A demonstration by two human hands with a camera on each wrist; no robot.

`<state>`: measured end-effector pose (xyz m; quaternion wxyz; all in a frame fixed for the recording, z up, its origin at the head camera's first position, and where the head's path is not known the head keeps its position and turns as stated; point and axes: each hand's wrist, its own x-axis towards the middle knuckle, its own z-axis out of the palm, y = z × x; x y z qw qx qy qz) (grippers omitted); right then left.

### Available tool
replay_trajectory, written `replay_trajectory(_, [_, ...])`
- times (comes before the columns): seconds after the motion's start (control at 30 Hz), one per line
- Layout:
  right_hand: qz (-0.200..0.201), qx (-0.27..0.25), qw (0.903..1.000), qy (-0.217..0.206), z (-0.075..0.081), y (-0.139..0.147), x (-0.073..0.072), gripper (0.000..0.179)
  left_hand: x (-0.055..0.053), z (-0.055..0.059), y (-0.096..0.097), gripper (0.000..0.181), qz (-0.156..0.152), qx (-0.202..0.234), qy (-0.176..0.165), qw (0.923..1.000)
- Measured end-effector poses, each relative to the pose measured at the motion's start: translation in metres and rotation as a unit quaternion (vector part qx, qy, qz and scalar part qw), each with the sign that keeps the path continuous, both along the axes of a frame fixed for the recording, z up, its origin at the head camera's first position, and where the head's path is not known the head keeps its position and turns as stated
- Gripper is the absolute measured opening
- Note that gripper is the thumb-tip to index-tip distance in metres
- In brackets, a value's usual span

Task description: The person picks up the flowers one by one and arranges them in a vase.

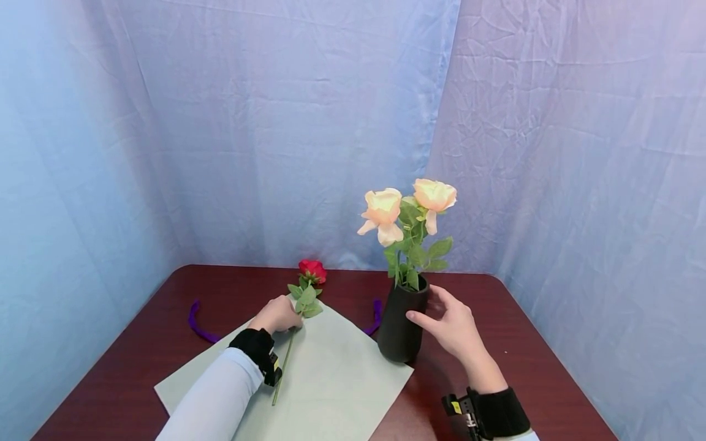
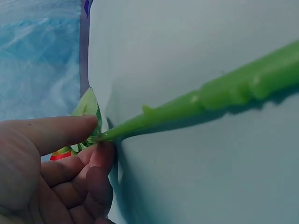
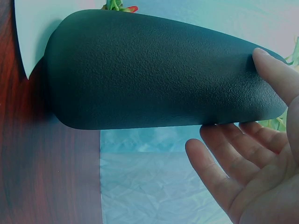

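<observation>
My left hand (image 1: 277, 315) pinches the green stem (image 2: 205, 100) of a red rose (image 1: 312, 271) between thumb and fingertips, just below its leaves. The rose lies over a sheet of pale wrapping paper (image 1: 331, 380), its head beyond the paper's far corner and its stem pointing toward me. My right hand (image 1: 453, 321) holds a black vase (image 1: 401, 324) near its top, the thumb (image 3: 271, 65) on its face and the fingers along its right side. Two peach roses (image 1: 382, 214) with green leaves stand in the vase. Its base overlaps the paper's right corner.
A purple ribbon (image 1: 197, 327) shows on both sides of the paper, its middle hidden beneath. The dark reddish-brown table (image 1: 496, 343) has its far edge close to hanging blue cloth (image 1: 287, 122), which also closes in both sides.
</observation>
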<state>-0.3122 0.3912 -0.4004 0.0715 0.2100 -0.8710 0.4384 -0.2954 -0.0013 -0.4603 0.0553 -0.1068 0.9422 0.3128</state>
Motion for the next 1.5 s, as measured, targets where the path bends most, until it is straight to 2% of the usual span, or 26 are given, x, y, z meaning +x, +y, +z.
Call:
replay_trajectory(0.17, [0.000,-0.001,1.0000,-0.002,0.000,0.000,0.000,0.076,0.000,-0.001,-0.001,0.045,-0.005,0.002,-0.003,1.0000])
replay_trajectory(0.4, [0.002,-0.002,1.0000,-0.007,0.000,-0.001,0.000,0.077,0.004,0.000,-0.003,0.043,-0.014,0.059,-0.001,0.9982])
replay_trajectory(0.6, [0.002,-0.001,1.0000,-0.006,0.000,-0.001,0.000,0.077,0.007,0.009,0.001,0.040,-0.008,0.106,0.006,0.9943])
replay_trajectory(0.77, [0.000,0.003,1.0000,-0.003,0.000,0.000,0.000,0.078,0.007,0.017,0.004,0.035,-0.013,0.122,0.015,0.9923])
replay_trajectory(0.87, [-0.002,0.002,1.0000,-0.002,0.000,0.000,0.000,0.077,0.006,0.019,0.006,0.033,-0.020,0.109,0.022,0.9936])
replay_trajectory(1.0, [0.000,0.000,1.0000,-0.002,0.000,0.000,0.000,0.077,0.006,0.018,0.008,0.041,-0.033,0.058,0.024,0.9975])
replay_trajectory(1.27, [0.002,0.000,0.9999,0.010,-0.002,0.000,-0.002,0.077,0.006,0.006,0.013,0.047,-0.036,-0.015,-0.004,0.9992])
replay_trajectory(1.4, [0.004,-0.001,0.9999,0.012,-0.003,0.001,-0.002,0.077,0.006,0.003,0.014,0.046,-0.034,-0.027,-0.005,0.9990])
replay_trajectory(1.5, [0.005,-0.002,0.9999,0.010,-0.002,0.001,-0.001,0.078,0.006,0.005,0.014,0.047,-0.035,-0.015,-0.002,0.9993])
